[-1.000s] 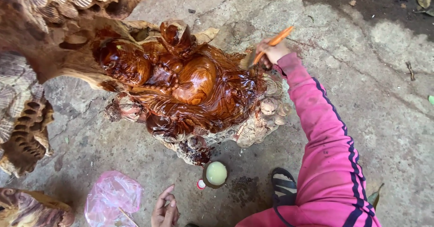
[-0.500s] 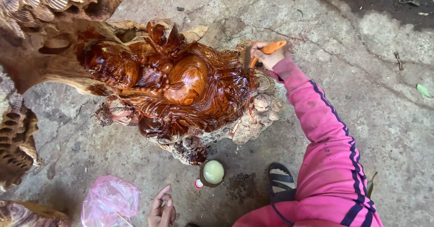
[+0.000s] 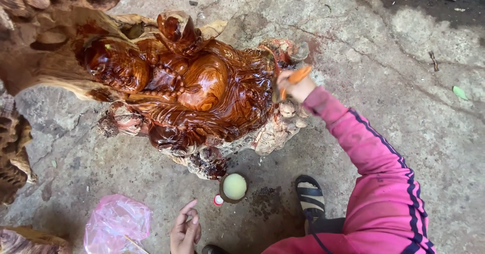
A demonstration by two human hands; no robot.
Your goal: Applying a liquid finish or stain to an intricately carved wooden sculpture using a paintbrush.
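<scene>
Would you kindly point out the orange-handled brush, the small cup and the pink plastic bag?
orange-handled brush (image 3: 297,76), head view, on its orange handle.
small cup (image 3: 234,186), head view, on its pale contents.
pink plastic bag (image 3: 117,222), head view, on its crumpled middle.

A crumpled pink plastic bag (image 3: 117,223) lies on the concrete floor (image 3: 384,47) at the near left. Right of it stands a small round brown tub (image 3: 233,187) of pale green paste, a tiny red-rimmed cap (image 3: 218,200) touching it.

Right hand (image 3: 297,88) gripped orange-handled brush (image 3: 293,80) against glossy wood carving (image 3: 192,87); left hand (image 3: 184,231) rested open near small pot (image 3: 234,187).
</scene>
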